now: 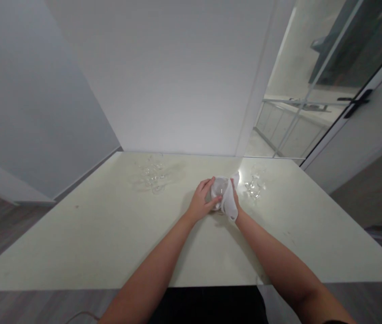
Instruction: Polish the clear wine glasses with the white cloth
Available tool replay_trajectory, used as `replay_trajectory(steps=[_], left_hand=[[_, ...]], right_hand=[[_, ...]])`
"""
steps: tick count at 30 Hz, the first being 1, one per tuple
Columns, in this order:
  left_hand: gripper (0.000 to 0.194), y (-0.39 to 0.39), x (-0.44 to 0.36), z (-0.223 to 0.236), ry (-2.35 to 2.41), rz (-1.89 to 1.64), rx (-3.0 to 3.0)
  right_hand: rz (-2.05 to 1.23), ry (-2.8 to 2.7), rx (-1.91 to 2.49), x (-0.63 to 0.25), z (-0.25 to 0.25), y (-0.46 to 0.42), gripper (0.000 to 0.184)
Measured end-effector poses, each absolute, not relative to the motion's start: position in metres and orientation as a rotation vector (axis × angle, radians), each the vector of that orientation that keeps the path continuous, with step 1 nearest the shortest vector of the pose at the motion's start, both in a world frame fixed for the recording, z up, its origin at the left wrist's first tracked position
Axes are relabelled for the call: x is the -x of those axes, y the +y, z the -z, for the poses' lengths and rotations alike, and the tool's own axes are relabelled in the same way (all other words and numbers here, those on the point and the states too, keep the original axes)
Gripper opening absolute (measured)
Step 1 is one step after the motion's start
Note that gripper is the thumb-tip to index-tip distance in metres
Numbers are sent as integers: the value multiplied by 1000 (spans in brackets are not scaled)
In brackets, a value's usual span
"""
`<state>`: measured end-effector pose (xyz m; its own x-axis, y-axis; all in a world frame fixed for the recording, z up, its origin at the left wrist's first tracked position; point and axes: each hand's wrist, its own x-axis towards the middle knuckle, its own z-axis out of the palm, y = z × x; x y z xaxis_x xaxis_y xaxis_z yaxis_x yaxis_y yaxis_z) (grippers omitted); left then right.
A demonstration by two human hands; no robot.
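Above the pale, flat worktop (93,234), a clear, rounded glass (220,185) is clasped by the left hand (202,200), fingers curved; a white cloth (230,207) is held by the right hand (237,201), fingers partly hidden. Wiping seems in hand; gentle turning is probably needed.

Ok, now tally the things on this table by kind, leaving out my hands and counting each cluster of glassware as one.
Glassware clusters: 2 (pieces within too blurred to count)
Held glass: 1
White cloth: 1
Total: 4

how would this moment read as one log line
left hand: holding clear glass | right hand: holding white cloth against it | white table: glassware left and right
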<state>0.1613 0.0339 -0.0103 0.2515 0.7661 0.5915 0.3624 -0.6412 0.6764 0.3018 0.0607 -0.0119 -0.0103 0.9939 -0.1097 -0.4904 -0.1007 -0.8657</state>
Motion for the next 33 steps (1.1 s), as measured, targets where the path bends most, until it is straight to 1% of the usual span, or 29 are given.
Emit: replay_trajectory(steps=[2, 4, 7, 9, 11, 13, 17, 20, 23, 27, 29, 33], left_hand=[[75, 36, -162, 12, 1043, -1398, -2085], [75, 38, -162, 14, 1058, -1471, -2033], [74, 41, -160, 15, 1103, -1573, -2025], [72, 41, -158, 13, 1159, -1629, -2049], [64, 41, -155, 12, 1243, -1645, -2104], [56, 41, -153, 12, 1337, -1600, -2200], [55, 41, -150, 13, 1436, -1490, -2322], [54, 41, -151, 15, 1442, -1439, -2365], [58, 41, -153, 17, 1384, -1344, -2474], [60, 43, -151, 19, 1348, -1343, -2522], [57, 42, -150, 17, 1323, -1331, -2561], [56, 36, -149, 8, 1101, -1142, -2779]], right_hand=[[-1465, -692, 870, -298, 13, 57, 39], [-1444, -669, 887, -295, 14, 53, 40], [-1383, -743, 919, -294, 12, 49, 52], [-1413, -782, 854, -295, 9, 47, 63], [-1459, -789, 796, -295, 6, 44, 73], [-1484, -793, 780, -294, 4, 41, 75], [-1574, -817, 699, -286, 2, 35, 69], [-1637, -782, 634, -282, 4, 35, 60], [-1639, -809, 671, -283, 12, 41, 49], [-1505, -970, 880, -289, 25, 48, 34], [-1423, -1036, 913, -293, 27, 51, 33], [-1266, -1173, 811, -304, 26, 58, 30]])
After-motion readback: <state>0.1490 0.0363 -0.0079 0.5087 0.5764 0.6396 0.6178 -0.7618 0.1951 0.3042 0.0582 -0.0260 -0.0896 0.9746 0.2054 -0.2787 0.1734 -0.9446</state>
